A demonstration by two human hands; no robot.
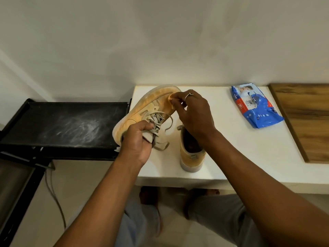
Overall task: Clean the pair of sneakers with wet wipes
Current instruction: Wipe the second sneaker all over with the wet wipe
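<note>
My left hand [138, 141] grips a tan sneaker [151, 104] by its tongue and laces, holding it tilted above the left end of the white table [240, 148] with the toe pointing away. My right hand [194, 113], a ring on one finger, presses a small crumpled wet wipe [172, 98] against the toe area of that sneaker. The second tan sneaker [191, 152] stands upright on the table under my right wrist, its front part hidden by the arm. A blue pack of wet wipes [254, 106] lies at the table's far right.
A black dusty shelf rack [67, 123] stands to the left of the table, with a cable [53, 193] hanging below it. A wooden board [306, 118] borders the table on the right. The wall is right behind. My bare feet and knees show beneath the table edge.
</note>
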